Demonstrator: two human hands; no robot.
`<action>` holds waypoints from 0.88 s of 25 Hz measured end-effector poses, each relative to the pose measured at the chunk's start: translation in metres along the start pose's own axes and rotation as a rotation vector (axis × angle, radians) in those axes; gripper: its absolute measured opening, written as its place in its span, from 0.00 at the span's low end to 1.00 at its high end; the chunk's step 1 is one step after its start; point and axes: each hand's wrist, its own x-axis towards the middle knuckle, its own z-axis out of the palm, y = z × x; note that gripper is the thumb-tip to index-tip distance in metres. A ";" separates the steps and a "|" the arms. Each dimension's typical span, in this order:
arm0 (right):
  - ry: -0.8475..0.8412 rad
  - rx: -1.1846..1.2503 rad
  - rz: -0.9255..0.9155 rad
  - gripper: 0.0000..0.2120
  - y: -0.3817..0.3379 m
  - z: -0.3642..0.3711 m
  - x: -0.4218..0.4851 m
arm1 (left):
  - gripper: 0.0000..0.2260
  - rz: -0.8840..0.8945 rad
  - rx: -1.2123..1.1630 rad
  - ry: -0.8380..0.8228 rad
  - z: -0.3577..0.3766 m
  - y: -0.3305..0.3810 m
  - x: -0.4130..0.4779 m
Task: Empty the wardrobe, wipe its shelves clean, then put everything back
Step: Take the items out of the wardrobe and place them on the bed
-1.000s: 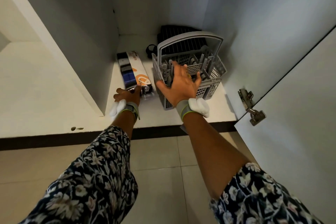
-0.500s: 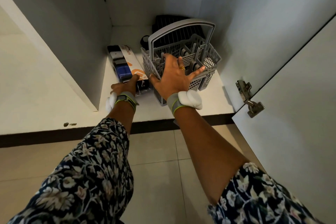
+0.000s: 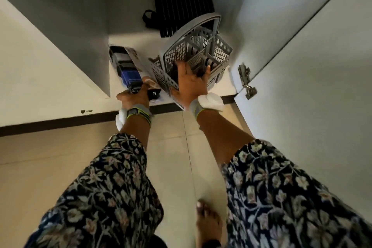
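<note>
A grey plastic cutlery basket (image 3: 201, 52) with a tall loop handle sits tilted on the bottom shelf (image 3: 128, 44) of the wardrobe. My right hand (image 3: 191, 80) grips its near rim, fingers curled inside. To its left lies a long printed box (image 3: 128, 68) with blue and black pictures. My left hand (image 3: 134, 96) holds that box's near end at the shelf's front edge. A black slatted panel (image 3: 183, 6) with a strap leans against the back wall behind the basket.
The open wardrobe door (image 3: 302, 66) stands at the right, its metal hinge (image 3: 246, 80) close to the basket. A white divider wall (image 3: 60, 26) bounds the compartment on the left. Beige floor tiles (image 3: 171, 157) lie below, with my bare foot (image 3: 209, 223) on them.
Both hands have drawn back toward the shelf's front edge. The basket has tilted and slid forward with my right hand, and the box has slid forward with my left. The camera has dipped downward.
</note>
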 end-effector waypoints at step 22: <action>-0.044 0.282 0.297 0.30 -0.146 -0.405 -0.379 | 0.21 -0.289 -0.249 -0.464 -0.342 0.116 -0.416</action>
